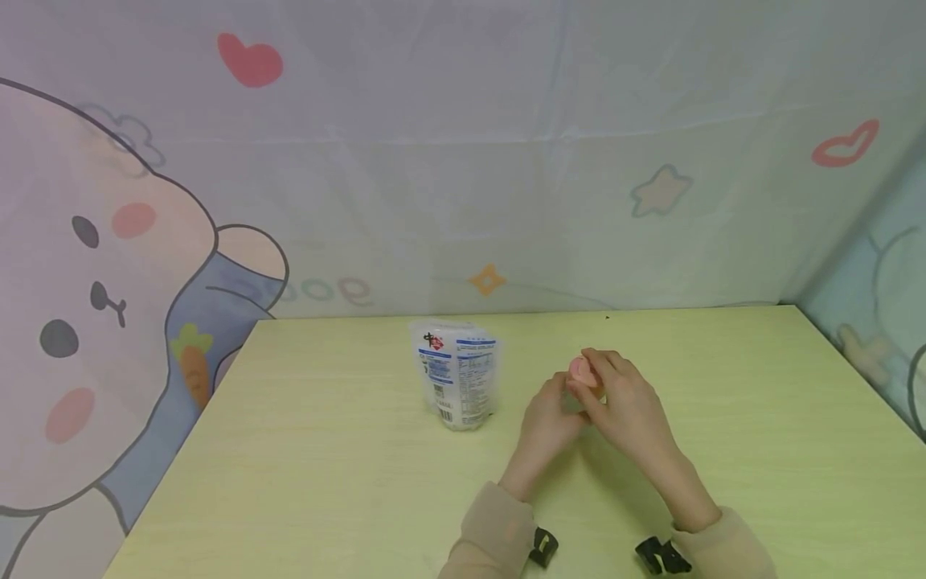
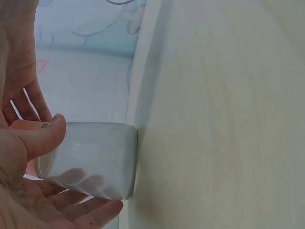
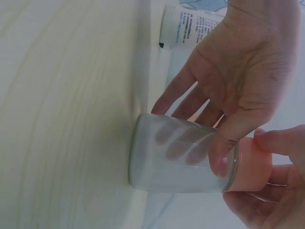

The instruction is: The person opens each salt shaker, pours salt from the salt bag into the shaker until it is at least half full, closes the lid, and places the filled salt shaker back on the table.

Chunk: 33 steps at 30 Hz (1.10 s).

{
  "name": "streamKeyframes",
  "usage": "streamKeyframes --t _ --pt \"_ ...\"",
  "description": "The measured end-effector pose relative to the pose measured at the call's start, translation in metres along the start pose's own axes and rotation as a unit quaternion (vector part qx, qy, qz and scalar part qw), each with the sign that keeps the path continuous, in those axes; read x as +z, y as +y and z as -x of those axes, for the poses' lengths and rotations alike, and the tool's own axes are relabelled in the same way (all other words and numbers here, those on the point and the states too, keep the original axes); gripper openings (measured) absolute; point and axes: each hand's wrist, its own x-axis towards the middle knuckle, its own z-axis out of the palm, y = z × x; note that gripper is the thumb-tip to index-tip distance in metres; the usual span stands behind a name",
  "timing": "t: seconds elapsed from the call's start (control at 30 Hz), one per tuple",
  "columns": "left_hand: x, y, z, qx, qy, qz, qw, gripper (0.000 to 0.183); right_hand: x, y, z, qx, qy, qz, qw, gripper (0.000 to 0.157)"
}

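A clear glass jar (image 3: 157, 176) with a pink lid (image 1: 581, 370) stands upright on the table. My left hand (image 1: 544, 418) holds the jar's body, its thumb on the near side and its fingers behind, showing through the glass in the right wrist view. From the right, my right hand (image 1: 633, 402) grips the lid (image 3: 252, 164) between thumb and fingers. In the left wrist view the left thumb lies where the glass meets the lid. A white printed pouch (image 1: 459, 376) with blue bands stands upright to the left of both hands.
The pale yellow-green table (image 1: 311, 466) reaches back to a cartoon-printed cloth (image 1: 448, 185). Another printed cloth (image 1: 886, 265) hangs along the right side. Black devices (image 1: 661, 556) sit at both wrists, by the beige sleeves (image 1: 495, 527).
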Motion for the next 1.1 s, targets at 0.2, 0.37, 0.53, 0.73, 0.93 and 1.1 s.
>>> streamKeyframes --t 0.2,0.37,0.53,0.73,0.93,1.1 --pt "0.0012 -0.0009 -0.0006 -0.003 -0.002 -0.003 1.0000 0.047 0.0001 0.0003 0.0005 -0.006 0.003 0.001 1.000 0.046" --pt "0.0012 -0.0006 -0.0004 -0.006 -0.001 -0.002 1.0000 0.047 0.0001 0.0012 0.0000 -0.009 0.003 0.002 1.000 0.046" --pt "-0.0008 -0.0001 0.0001 -0.007 -0.009 0.004 0.9999 0.046 -0.0001 0.0036 -0.0001 -0.015 -0.005 -0.007 1.000 0.047" --pt "-0.0044 -0.0003 0.0013 -0.009 -0.020 0.011 0.9997 0.048 -0.0037 0.0052 -0.0001 -0.020 -0.023 -0.035 0.999 0.046" --pt "-0.0023 -0.0027 0.0004 -0.005 -0.023 0.007 0.9997 0.046 -0.0052 0.0058 -0.0016 -0.005 -0.038 -0.063 0.997 0.053" --pt "-0.0010 -0.0016 0.0018 0.003 -0.026 0.016 0.9995 0.044 -0.0083 0.0052 -0.0022 0.041 -0.030 -0.071 0.996 0.063"
